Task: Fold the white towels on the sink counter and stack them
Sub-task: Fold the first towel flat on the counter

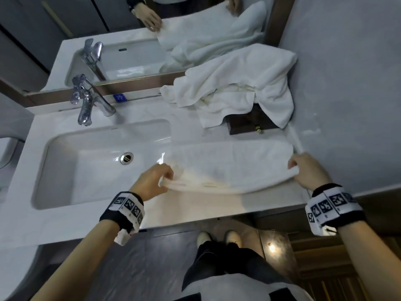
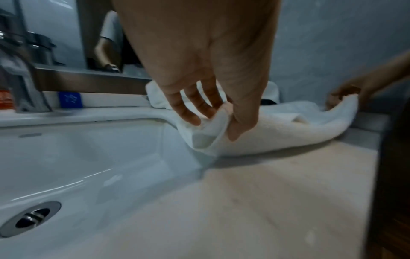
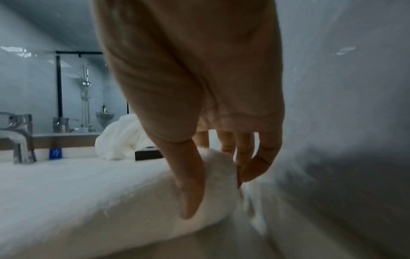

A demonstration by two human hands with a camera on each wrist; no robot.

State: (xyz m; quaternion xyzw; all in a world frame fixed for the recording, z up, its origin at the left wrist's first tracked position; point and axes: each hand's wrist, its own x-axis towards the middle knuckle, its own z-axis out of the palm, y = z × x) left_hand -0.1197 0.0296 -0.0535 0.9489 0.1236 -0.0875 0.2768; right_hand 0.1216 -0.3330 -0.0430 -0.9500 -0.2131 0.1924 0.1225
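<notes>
Sink counter [image 1: 191, 211] with one basin [image 1: 91, 161] at left. One towel [image 1: 227, 168] is stretched flat along the counter's front right part, just beside the basin. Left hand [image 1: 152, 181]: near-left corner is pinched between thumb and fingers. Right hand [image 1: 308, 170]: near-right corner is gripped by curled fingers. One crumpled towel heap [image 1: 236, 88] is seen behind, draped over a dark box [image 1: 249, 124]; count within unclear. One faucet [image 1: 86, 101].

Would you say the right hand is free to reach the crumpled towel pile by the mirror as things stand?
Probably not yet: the right hand grips the towel being folded. The crumpled pile lies unobstructed beyond it.
</notes>
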